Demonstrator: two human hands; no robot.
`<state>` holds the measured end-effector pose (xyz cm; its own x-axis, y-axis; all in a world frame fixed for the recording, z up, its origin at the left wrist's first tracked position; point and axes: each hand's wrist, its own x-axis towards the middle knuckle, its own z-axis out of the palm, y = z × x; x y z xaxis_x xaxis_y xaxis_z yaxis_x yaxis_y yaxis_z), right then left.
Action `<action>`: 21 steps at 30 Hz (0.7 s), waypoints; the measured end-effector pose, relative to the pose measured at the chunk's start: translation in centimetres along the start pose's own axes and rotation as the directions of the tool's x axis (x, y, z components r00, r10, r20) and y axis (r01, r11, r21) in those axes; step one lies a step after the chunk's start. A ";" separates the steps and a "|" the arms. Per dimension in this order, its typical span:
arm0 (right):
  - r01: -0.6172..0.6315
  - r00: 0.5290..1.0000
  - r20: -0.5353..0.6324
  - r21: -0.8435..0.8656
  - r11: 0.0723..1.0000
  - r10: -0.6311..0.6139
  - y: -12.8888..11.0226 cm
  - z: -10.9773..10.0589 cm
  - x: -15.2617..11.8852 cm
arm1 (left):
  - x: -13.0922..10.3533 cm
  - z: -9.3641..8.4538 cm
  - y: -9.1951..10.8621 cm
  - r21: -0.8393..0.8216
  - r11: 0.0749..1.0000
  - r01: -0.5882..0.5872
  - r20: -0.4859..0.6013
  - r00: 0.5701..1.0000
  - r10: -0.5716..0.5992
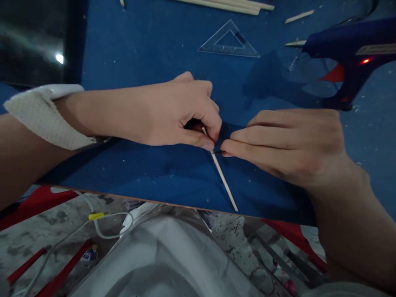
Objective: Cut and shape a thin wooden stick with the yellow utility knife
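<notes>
My left hand point(188, 111) pinches a thin pale wooden stick point(225, 179) between thumb and bent forefinger. The stick slants over the blue tabletop, its lower end lying close to the near edge. From the right, my right hand point(287, 144) comes up to it with fingers closed together. A thin dark tip point(218, 152) juts from those fingertips and meets the stick just below my left thumb. What this tip belongs to is hidden by the hand.
A blue glue gun point(349, 49) with a lit red light stands at the right. Beyond my hands lies a clear set square point(213, 46). More wooden sticks point(235, 5) and a short stick piece point(299, 17) lie at the back. A dark screen point(32, 41) is at far left.
</notes>
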<state>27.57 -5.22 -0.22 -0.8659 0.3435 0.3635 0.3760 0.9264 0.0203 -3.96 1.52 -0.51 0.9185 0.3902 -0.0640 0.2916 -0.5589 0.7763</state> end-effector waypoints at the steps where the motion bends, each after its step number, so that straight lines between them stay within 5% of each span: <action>1: 0.004 1.000 0.000 0.006 1.000 -0.004 0.0 0.1 0.0 | -0.1 0.0 -0.1 -0.006 1.000 -0.011 -0.002 1.000 0.011; 14: 0.047 0.994 0.096 0.017 0.999 -0.048 0.2 -0.5 1.2 | -0.4 0.0 -0.2 -0.019 0.999 -0.040 -0.015 0.999 0.039; 21: -0.040 0.996 -0.074 0.111 0.993 0.049 1.2 0.4 -0.2 | -0.3 -0.1 0.2 0.038 0.999 0.008 -0.030 1.000 -0.007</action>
<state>28.03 -4.10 -0.62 -0.8199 0.3758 0.4320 0.3717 0.9232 -0.0976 -4.22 1.36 -0.27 0.9080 0.4160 -0.0503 0.3089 -0.5834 0.7511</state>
